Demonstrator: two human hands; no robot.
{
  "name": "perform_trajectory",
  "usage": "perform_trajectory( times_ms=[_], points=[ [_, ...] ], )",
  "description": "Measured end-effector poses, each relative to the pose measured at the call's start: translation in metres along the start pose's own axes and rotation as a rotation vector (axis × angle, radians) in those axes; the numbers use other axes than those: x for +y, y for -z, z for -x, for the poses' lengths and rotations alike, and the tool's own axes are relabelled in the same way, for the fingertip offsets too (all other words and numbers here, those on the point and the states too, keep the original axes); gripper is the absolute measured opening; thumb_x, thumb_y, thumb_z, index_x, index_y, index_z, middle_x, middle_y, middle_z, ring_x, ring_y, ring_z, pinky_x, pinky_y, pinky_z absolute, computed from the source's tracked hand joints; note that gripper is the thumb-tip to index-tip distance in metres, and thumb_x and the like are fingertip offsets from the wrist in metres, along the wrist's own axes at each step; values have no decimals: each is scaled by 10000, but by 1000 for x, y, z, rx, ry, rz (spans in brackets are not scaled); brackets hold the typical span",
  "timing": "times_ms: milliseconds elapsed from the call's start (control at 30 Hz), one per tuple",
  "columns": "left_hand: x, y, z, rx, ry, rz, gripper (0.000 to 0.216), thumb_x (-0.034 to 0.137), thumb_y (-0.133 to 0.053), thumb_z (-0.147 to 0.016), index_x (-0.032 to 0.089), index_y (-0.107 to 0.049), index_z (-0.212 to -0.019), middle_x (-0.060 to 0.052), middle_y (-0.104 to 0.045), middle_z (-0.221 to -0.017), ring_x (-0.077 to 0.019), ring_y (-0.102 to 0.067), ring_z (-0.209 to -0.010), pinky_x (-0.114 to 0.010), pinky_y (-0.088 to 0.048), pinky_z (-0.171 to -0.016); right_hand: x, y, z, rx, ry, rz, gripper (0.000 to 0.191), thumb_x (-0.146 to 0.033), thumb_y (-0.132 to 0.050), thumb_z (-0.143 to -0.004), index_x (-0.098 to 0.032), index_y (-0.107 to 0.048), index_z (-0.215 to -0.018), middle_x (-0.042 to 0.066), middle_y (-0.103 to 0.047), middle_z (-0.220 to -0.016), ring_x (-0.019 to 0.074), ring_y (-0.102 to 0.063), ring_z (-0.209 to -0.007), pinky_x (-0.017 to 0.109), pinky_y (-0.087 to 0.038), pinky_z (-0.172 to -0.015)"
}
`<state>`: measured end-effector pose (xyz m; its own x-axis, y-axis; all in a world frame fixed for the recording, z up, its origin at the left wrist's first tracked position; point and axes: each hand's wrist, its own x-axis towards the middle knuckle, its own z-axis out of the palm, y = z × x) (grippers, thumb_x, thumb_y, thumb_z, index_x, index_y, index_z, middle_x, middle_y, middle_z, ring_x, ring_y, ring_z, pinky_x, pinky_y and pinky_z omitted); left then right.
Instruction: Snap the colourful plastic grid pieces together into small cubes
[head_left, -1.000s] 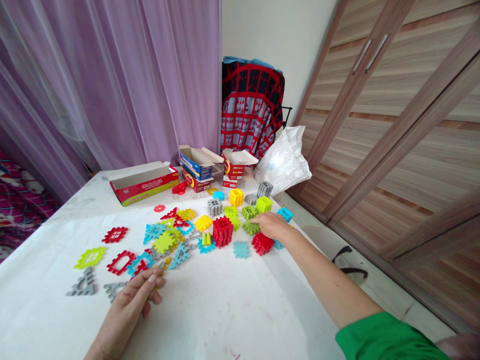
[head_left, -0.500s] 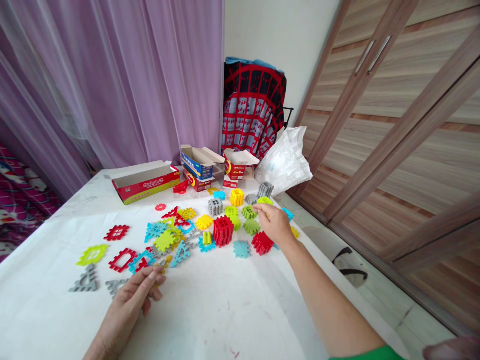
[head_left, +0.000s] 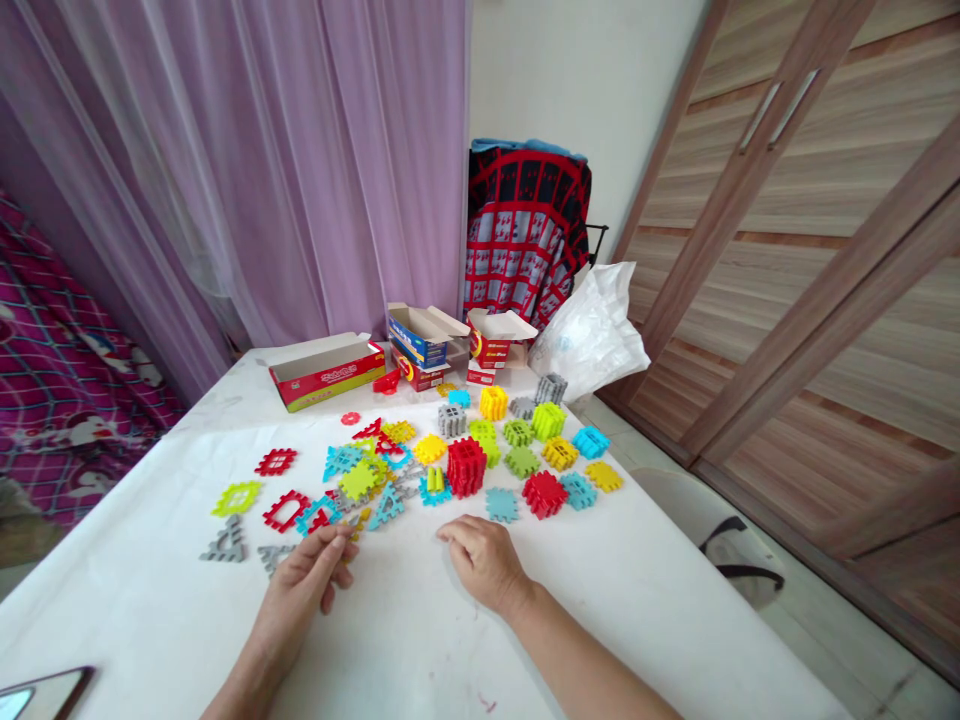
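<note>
My left hand (head_left: 319, 572) is at the near edge of the pile of plastic building tiles, thumb and forefinger pinched together. A small yellow tile (head_left: 364, 521) lies by its fingertips; whether anything is in the pinch I cannot make out. My right hand (head_left: 484, 562) rests on the table with its fingers curled, and nothing shows in them. Beyond it stand a red tile stack (head_left: 466, 467), a pale blue tile (head_left: 502, 504) and a lower red stack (head_left: 544, 494). Left of my left hand lie a grey triangular tile (head_left: 226, 543) and a red frame tile (head_left: 286, 512).
A long red box (head_left: 328, 377), a blue box (head_left: 417, 340) and a red box (head_left: 491, 345) stand open at the back. A white plastic bag (head_left: 592, 330) sits at the back right edge. A phone (head_left: 45, 695) lies at the near left.
My right hand has come back from the green tile stacks to the near middle of the table. My left hand keeps its place by the pile. The view has turned slightly left.
</note>
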<state>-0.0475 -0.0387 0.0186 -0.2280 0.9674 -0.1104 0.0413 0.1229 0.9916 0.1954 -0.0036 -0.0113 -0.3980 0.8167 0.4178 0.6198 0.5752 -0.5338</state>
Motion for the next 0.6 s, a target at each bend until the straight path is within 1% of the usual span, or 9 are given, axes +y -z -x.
perform_trajectory(
  times_ms=[333,433,500,533,600],
  points=[
    [-8,-8,2,24,-41,-37,501,614,-670,-646,168,-635,-871,7,-613,-667,-99,-546,-472,-173,-338,-330,3,-7,-4,-8,-46,-64,339,-69,-430,-793,-228,-714,-885,32,-735,-851,170,-678,-811,257,-482,-747],
    [-9,-9,1,43,-32,-74,482,616,-658,-650,175,-618,-839,14,-606,-659,-97,-536,-458,-174,-323,-326,4,-7,-5,-15,-59,-92,343,-79,-423,-795,-232,-716,-888,31,-737,-859,174,-680,-817,263,-485,-748],
    [-7,-8,-4,57,-34,-123,475,628,-631,-671,180,-611,-828,21,-597,-640,-99,-525,-447,-183,-313,-335,4,-7,-6,-19,-67,-113,345,-82,-419,-792,-232,-717,-880,30,-738,-855,175,-681,-812,265,-487,-744],
    [-4,-6,-9,76,-45,-167,467,630,-610,-690,185,-612,-828,23,-591,-621,-108,-530,-452,-193,-328,-351,5,-7,-6,-21,-72,-124,346,-82,-418,-789,-234,-717,-874,28,-739,-852,173,-681,-809,264,-487,-742],
    [4,-3,-22,138,-106,-327,426,598,-571,-738,195,-630,-864,8,-618,-630,-147,-593,-536,-238,-425,-449,6,-7,-6,-25,-80,-146,349,-80,-420,-782,-240,-718,-865,23,-741,-849,170,-681,-810,259,-487,-744]
  ],
)
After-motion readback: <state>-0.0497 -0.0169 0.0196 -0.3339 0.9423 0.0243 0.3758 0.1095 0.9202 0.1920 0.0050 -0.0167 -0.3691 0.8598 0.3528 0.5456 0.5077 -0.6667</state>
